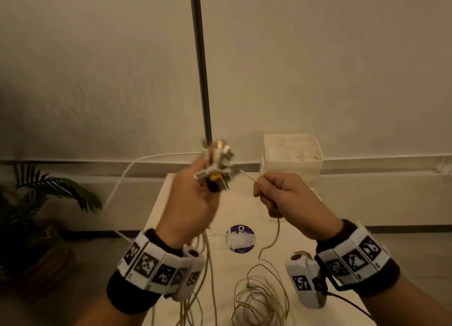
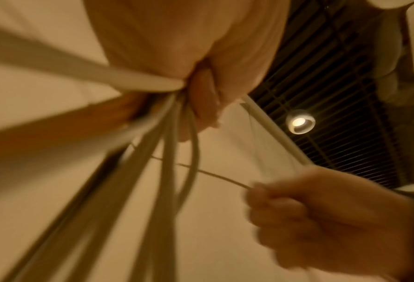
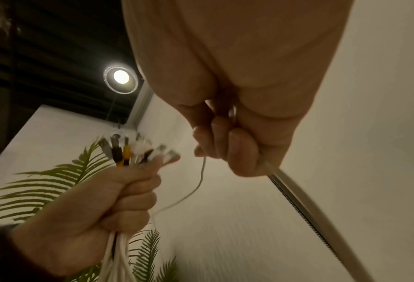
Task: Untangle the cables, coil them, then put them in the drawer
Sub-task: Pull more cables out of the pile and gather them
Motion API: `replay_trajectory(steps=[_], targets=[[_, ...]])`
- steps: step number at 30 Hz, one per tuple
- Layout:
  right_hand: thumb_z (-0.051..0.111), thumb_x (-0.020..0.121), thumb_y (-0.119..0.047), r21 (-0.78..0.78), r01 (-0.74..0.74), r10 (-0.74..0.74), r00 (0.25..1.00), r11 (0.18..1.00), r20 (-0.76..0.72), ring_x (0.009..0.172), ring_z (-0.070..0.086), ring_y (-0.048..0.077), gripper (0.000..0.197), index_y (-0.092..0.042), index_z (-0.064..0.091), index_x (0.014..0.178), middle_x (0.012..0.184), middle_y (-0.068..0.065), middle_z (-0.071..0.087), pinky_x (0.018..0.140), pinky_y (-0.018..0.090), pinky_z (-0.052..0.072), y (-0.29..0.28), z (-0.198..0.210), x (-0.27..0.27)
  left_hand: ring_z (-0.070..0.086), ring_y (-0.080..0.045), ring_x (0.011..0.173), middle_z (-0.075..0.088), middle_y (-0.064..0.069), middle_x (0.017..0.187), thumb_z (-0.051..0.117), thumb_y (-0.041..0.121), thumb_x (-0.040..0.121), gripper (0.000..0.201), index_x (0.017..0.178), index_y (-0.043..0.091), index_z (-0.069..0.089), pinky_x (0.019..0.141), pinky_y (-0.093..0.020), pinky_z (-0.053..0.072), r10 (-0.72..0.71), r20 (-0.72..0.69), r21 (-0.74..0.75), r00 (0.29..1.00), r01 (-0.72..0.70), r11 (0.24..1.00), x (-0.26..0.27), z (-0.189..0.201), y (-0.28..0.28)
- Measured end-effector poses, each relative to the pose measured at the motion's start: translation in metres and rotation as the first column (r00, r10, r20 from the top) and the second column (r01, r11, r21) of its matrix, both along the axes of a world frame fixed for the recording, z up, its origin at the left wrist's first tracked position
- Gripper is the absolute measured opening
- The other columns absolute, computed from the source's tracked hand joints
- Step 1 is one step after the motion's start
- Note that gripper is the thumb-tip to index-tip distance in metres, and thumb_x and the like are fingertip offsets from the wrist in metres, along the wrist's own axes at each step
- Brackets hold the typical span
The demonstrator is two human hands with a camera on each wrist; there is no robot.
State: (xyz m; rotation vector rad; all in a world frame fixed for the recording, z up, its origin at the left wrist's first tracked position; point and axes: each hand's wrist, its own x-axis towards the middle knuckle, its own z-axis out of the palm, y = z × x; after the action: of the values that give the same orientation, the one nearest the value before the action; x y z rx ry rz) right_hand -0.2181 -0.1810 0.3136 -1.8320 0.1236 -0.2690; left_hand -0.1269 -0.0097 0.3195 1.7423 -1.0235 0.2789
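Head view: our left grip (image 1: 188,203) fists the bundled white cables (image 1: 215,169), right grip (image 1: 286,196) pinches one thin white cable (image 1: 275,232); yanking could tighten the tangle below.

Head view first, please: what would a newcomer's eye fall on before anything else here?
The left hand, raised above the white table, grips a bundle of cables with their connector ends fanned out above the fist. Beside it, the right hand pinches a single thin cable, which trails down to a loose tangle on the table. Behind, a white drawer unit stands at the table's far edge.
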Motion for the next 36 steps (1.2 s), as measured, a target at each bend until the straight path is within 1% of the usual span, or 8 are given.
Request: replay_trajectory(steps=[4, 11, 16, 20, 23, 26, 29, 36], targets=[[0.041, 0.098, -0.004, 0.023, -0.056, 0.057, 0.997, 0.998, -0.054, 0.047, 0.034, 0.008, 0.025, 0.016, 0.053, 0.09, 0.053, -0.001, 0.042, 0.048, 0.022, 0.031, 0.007, 0.005, 0.0, 0.063, 0.001, 0.081, 0.067, 0.018, 0.085, 0.063, 0.003, 0.09, 0.025, 0.103, 0.023, 0.069, 0.071, -0.011, 0.047, -0.157, 0.028, 0.172, 0.987, 0.15, 0.974, -0.009, -0.016, -0.018], [0.042, 0.099, -0.006, -0.028, -0.121, 0.121, 0.993, 0.992, -0.001, 0.052, 0.042, 0.01, 0.028, -0.004, 0.068, 0.089, 0.058, 0.001, 0.05, 0.051, 0.024, 0.035, 0.008, 0.003, -0.015, 0.058, -0.001, 0.061, 0.061, 0.016, 0.063, 0.046, 0.004, 0.077, 0.025, 0.068, 0.023, 0.061, 0.057, -0.012, 0.038, -0.033, 0.131, 0.188, 0.991, 0.008, 0.982, -0.001, -0.009, -0.017], [0.043, 0.101, -0.012, 0.024, -0.088, 0.089, 0.995, 0.996, -0.033, 0.051, 0.035, 0.013, 0.029, -0.003, 0.067, 0.088, 0.058, 0.004, 0.045, 0.051, 0.027, 0.031, -0.012, -0.012, -0.027, 0.054, -0.03, 0.058, 0.057, 0.012, 0.064, 0.059, 0.019, 0.095, 0.021, 0.077, 0.027, 0.067, 0.06, -0.048, 0.048, 0.246, -0.276, -0.141, 0.929, -0.293, 0.946, 0.043, 0.001, 0.007], [0.043, 0.1, -0.01, 0.005, -0.089, 0.089, 0.989, 0.996, -0.119, 0.052, 0.034, 0.013, 0.028, -0.002, 0.065, 0.085, 0.057, 0.002, 0.043, 0.053, 0.028, 0.03, -0.015, -0.03, -0.038, 0.049, -0.018, 0.048, 0.056, 0.003, 0.059, 0.061, 0.029, 0.096, 0.018, 0.083, 0.017, 0.067, 0.05, -0.035, 0.041, 0.311, -0.457, -0.228, 0.833, -0.448, 0.864, 0.067, 0.005, 0.029], [0.04, 0.1, -0.007, 0.046, -0.053, 0.057, 0.994, 0.998, -0.089, 0.052, 0.032, 0.014, 0.028, 0.002, 0.061, 0.084, 0.058, 0.007, 0.04, 0.051, 0.028, 0.03, -0.013, -0.029, -0.032, 0.061, -0.018, 0.067, 0.066, 0.003, 0.079, 0.062, 0.019, 0.095, 0.009, 0.099, 0.024, 0.07, 0.064, -0.036, 0.05, 0.376, -0.177, -0.075, 0.909, -0.394, 0.916, 0.056, -0.006, 0.026], [0.04, 0.101, -0.007, 0.035, -0.049, 0.05, 0.998, 0.998, -0.037, 0.05, 0.034, 0.011, 0.029, 0.0, 0.062, 0.084, 0.057, 0.005, 0.041, 0.049, 0.024, 0.031, -0.011, -0.014, -0.021, 0.062, 0.007, 0.08, 0.066, 0.019, 0.094, 0.058, 0.0, 0.094, 0.033, 0.117, 0.021, 0.067, 0.072, -0.008, 0.047, 0.179, 0.009, 0.006, 0.984, -0.179, 0.984, 0.024, -0.007, 0.009], [0.04, 0.101, -0.007, 0.01, -0.067, 0.067, 0.998, 0.998, -0.018, 0.049, 0.034, 0.01, 0.028, 0.006, 0.059, 0.086, 0.057, 0.004, 0.041, 0.048, 0.023, 0.031, -0.006, -0.001, -0.011, 0.067, -0.006, 0.086, 0.073, 0.01, 0.098, 0.055, -0.008, 0.09, 0.036, 0.107, 0.021, 0.069, 0.074, -0.022, 0.054, -0.115, 0.034, 0.146, 0.993, 0.109, 0.983, -0.003, -0.01, -0.013], [0.042, 0.099, -0.005, -0.015, -0.069, 0.069, 0.997, 0.998, 0.022, 0.048, 0.039, 0.007, 0.033, -0.01, 0.064, 0.075, 0.057, 0.0, 0.047, 0.05, 0.024, 0.034, 0.0, 0.004, -0.01, 0.061, -0.012, 0.068, 0.069, 0.005, 0.078, 0.053, -0.002, 0.085, 0.023, 0.094, 0.015, 0.067, 0.062, -0.024, 0.049, -0.046, 0.085, 0.177, 0.995, 0.03, 0.984, -0.004, -0.015, -0.023]])
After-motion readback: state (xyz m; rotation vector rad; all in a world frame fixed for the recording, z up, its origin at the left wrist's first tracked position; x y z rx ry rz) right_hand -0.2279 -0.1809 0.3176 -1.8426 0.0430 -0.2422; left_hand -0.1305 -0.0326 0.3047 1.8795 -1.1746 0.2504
